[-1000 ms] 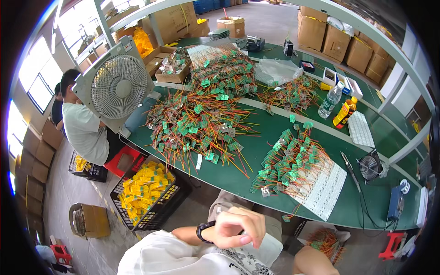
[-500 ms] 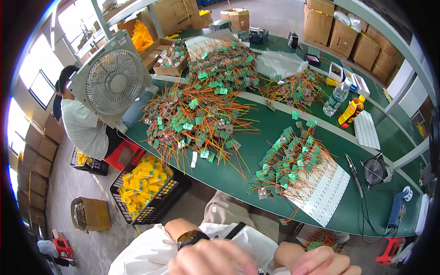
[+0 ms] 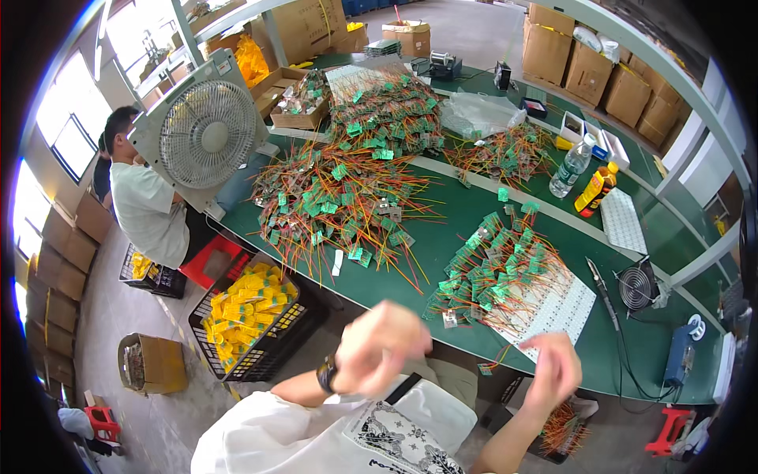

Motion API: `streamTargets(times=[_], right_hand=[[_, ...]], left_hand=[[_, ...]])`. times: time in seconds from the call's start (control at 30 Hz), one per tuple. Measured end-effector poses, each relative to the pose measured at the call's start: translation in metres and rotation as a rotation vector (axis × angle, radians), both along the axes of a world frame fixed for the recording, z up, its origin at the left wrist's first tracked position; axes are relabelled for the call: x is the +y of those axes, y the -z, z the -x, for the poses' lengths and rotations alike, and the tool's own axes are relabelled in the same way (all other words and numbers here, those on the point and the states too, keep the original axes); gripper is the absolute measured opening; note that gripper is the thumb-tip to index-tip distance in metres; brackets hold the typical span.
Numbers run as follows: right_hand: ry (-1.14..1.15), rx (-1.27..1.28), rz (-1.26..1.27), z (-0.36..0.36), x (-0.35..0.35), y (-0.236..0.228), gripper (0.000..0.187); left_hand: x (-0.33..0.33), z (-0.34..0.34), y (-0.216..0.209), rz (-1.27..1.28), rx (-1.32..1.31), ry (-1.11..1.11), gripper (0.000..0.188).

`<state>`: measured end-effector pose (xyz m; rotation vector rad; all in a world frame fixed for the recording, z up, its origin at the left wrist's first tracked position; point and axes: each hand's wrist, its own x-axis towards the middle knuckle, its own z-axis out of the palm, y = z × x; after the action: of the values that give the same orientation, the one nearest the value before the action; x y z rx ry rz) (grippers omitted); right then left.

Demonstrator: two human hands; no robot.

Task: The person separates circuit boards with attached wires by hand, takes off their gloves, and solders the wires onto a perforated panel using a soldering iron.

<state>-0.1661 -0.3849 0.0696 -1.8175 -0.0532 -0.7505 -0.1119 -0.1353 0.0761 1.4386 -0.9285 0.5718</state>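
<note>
My left hand (image 3: 383, 347), with a dark watch on the wrist, is raised over my lap just in front of the table edge. It is smeared by motion, and its fingers do not show clearly. Close to the near edge of a white perforated board (image 3: 559, 320) is my right hand (image 3: 555, 370), its fingers loosely bent and apart, with nothing seen in them. Small green circuit boards with red and yellow wires (image 3: 497, 268) lie in a heap over the board's left part. A bigger heap of wired circuit boards (image 3: 332, 205) spreads to the left.
A soldering iron (image 3: 603, 292), a small fan (image 3: 638, 287) and a blue device (image 3: 681, 359) are on the right. Bottles (image 3: 572, 167) stand behind. A large fan (image 3: 207, 134) and a seated person (image 3: 146, 189) are left, above a crate of yellow packets (image 3: 249, 312).
Both hands have risen from the lower edge toward the table, the right one reaching the white board's near edge. The view has shifted slightly.
</note>
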Motion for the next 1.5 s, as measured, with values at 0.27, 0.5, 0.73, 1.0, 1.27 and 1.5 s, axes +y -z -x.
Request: streamTargets(times=[0.27,0.5,0.73,1.0,1.27,1.5], right_hand=[[0.414,0.293,-0.808,-0.047,-0.194,0.158,0.033],[0.451,0.175,-1.191,-0.096,-0.260,0.168,0.041],[0.681,0.180,-1.357,-0.127,-0.297,0.168,0.036],[0.876,0.220,-1.281,-0.139,-0.303,0.171,0.018],[0.619,-0.026,-1.031,-0.102,-0.244,0.157,0.029],[0.451,-0.186,-0.868,-0.083,-0.230,0.170,0.033]], left_hand=[[0.028,-0.125,0.123,-0.701,0.040,-0.659,0.017],[0.032,-0.155,0.143,-0.808,-0.086,-0.760,0.030],[0.032,-0.151,0.143,-0.682,0.012,-0.698,0.021],[0.038,-0.144,0.141,-0.566,-0.047,-0.761,0.017],[0.030,-0.144,0.112,-0.379,0.218,-0.519,0.012],[-0.026,-0.054,0.077,-0.015,0.790,0.275,0.018]])
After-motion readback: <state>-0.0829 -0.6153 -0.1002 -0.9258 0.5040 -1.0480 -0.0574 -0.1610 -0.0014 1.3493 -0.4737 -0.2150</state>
